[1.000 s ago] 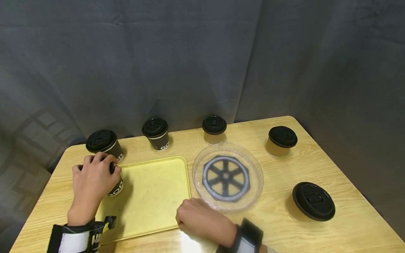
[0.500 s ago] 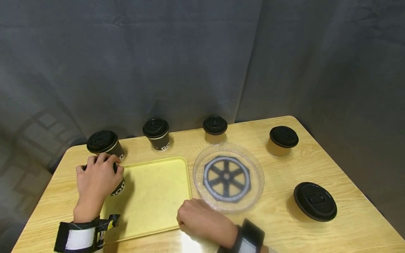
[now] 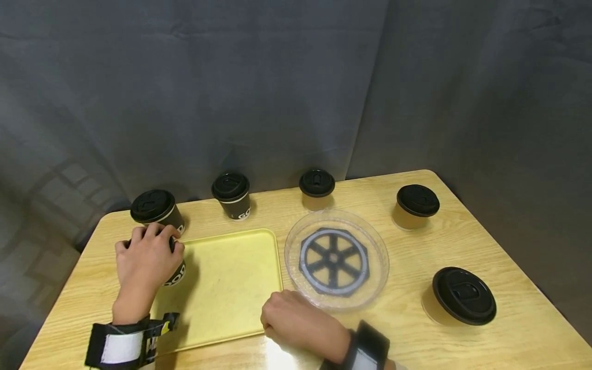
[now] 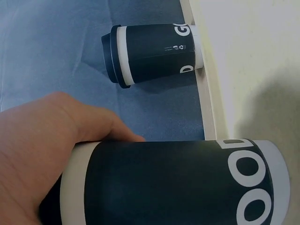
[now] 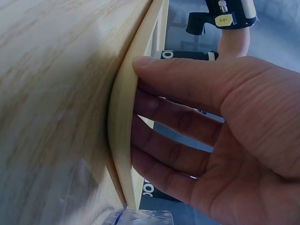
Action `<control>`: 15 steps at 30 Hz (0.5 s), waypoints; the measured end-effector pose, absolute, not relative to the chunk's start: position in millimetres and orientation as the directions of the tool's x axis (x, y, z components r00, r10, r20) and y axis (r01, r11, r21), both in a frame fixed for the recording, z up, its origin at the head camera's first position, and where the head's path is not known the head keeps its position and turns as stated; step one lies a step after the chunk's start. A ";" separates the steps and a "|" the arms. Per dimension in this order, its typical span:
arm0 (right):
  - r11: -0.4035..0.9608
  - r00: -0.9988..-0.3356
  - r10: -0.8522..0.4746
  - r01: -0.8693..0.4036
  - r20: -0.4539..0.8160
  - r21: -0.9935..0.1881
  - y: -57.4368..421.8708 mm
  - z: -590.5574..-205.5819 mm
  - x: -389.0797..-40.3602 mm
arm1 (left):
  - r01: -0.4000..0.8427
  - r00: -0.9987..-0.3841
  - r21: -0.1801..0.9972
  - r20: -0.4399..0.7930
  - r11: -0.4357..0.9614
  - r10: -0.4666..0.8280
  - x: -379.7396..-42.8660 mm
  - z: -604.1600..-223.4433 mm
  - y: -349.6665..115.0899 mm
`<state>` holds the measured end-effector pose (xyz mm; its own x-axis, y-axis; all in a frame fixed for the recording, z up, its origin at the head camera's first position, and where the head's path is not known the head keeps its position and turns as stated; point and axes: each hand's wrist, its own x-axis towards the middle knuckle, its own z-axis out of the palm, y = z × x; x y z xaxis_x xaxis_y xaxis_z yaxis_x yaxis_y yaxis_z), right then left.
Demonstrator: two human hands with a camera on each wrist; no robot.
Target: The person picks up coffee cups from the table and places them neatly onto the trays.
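My left hand (image 3: 147, 259) grips a black lidded paper coffee cup (image 4: 159, 185) from above, fingers spread around its lid. This cup stands upright at the left side of the yellow tray (image 3: 226, 288), and in the head view the hand covers most of it. In the left wrist view my thumb lies along the cup's upper edge. My right hand (image 3: 302, 321) is at the tray's front right corner. As the right wrist view shows, its thumb and bent fingers hold the tray rim (image 5: 123, 112).
Behind the tray stand two similar black cups, one at the left (image 3: 154, 208) and one farther right (image 3: 233, 195). Three tan cups with black lids, at the back (image 3: 316, 192), right (image 3: 413, 205) and front right (image 3: 460, 298), surround a clear round dish (image 3: 383, 257) showing a dark wheel-like pattern.
My left hand and wrist have shifted slightly to the right with the cup still gripped. The right hand keeps its place at the tray corner. The whole head view has drifted a little.
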<state>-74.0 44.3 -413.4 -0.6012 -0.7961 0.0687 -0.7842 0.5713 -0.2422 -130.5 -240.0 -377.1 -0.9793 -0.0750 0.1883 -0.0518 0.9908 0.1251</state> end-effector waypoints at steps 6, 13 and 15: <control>0.571 -0.602 -0.794 -0.787 0.085 -0.234 45.1 -413.9 -74.6 | -0.042 -0.975 0.122 0.212 0.992 -0.067 -130.4 -376.6 -238.5; 0.558 -0.597 -0.796 -0.789 0.104 -0.257 46.0 -414.1 -74.4 | -0.020 -0.962 0.128 0.266 0.992 -0.054 -129.3 -377.9 -239.0; 0.555 -0.595 -0.796 -0.790 0.109 -0.261 45.8 -414.0 -74.2 | -0.010 -0.953 0.126 0.298 0.992 -0.047 -129.3 -378.2 -239.5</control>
<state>-74.2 45.8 -414.0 -0.5954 -0.7961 0.1086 -0.7897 0.5549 -0.2614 -129.3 -239.5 -378.2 -0.9534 -0.0472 0.2979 -0.0097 0.9920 0.1261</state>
